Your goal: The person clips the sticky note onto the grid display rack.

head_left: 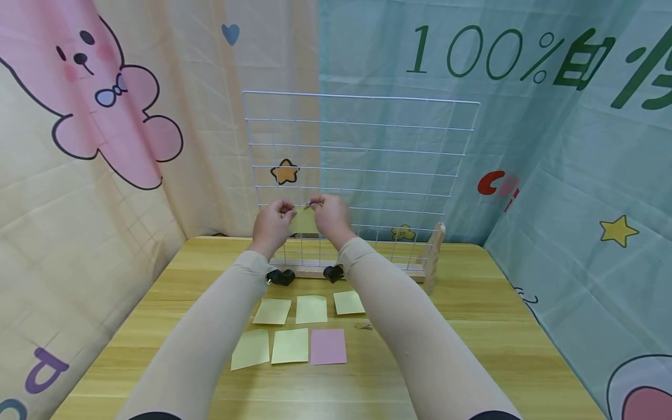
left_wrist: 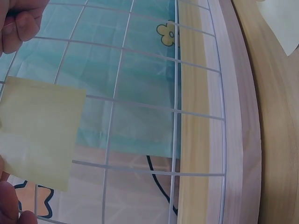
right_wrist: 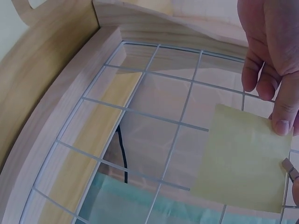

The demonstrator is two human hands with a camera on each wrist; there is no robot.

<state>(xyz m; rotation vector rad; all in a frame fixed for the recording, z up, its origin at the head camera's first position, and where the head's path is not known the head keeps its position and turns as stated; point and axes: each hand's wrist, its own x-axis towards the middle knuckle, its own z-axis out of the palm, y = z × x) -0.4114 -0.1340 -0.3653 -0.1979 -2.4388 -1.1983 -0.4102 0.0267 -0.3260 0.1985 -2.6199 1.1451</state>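
In the head view, pinches a note [head_left: 304, 222] by its left side with the left hand [head_left: 273, 226] and a clip [head_left: 308, 205] at its top with the right hand [head_left: 332, 217], before a grid [head_left: 362, 171]; has six more notes [head_left: 311, 309] on the worktop [head_left: 472, 326]. In the left wrist view, holds the note before the grid. In the right wrist view, overlaps its edge with the clip.

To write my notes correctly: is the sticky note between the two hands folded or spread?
Spread: the right wrist view shows the yellow sticky note as one flat sheet, without visible fold.
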